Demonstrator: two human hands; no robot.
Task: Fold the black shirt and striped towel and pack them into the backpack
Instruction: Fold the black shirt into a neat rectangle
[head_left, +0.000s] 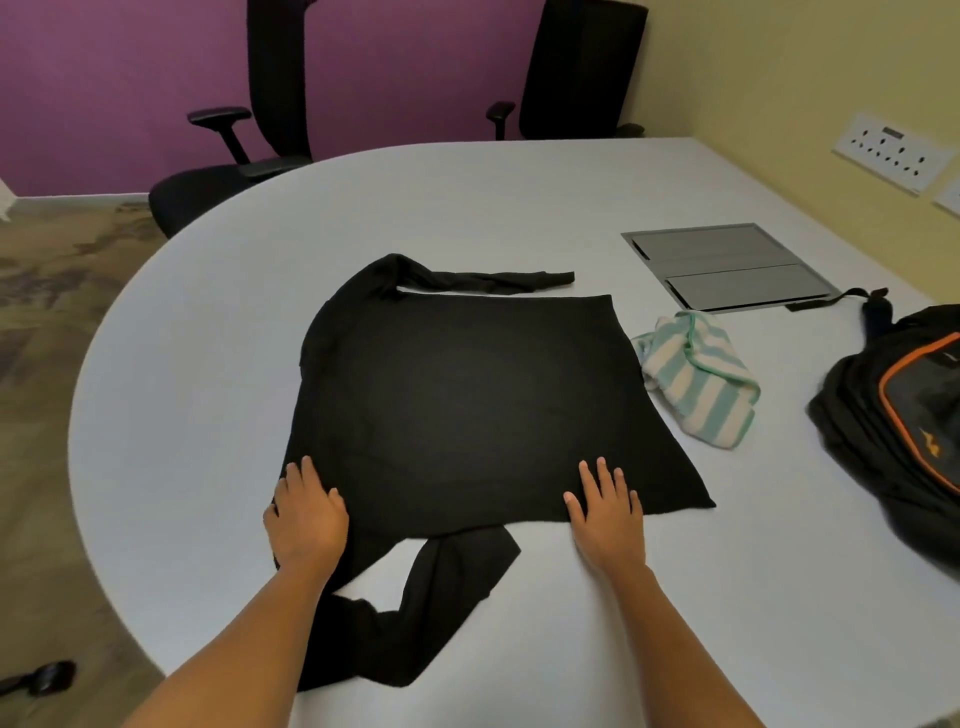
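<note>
My left hand (306, 514) and right hand (605, 512), fingers straight, press the near edge of the spread shirt (457, 395); the crumpled towel (698, 382) lies just right of it, with bare table (182, 415) to its left.

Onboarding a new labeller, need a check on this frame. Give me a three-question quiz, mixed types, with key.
1. True or false: the left hand and right hand both rest flat on the near edge of the black shirt.
2. The striped towel lies: A) on the table, between shirt and backpack; B) inside the backpack; C) on a chair.
3. How many sleeves stick out from the shirt's body?
Key: 1 true; 2 A; 3 two.
</note>
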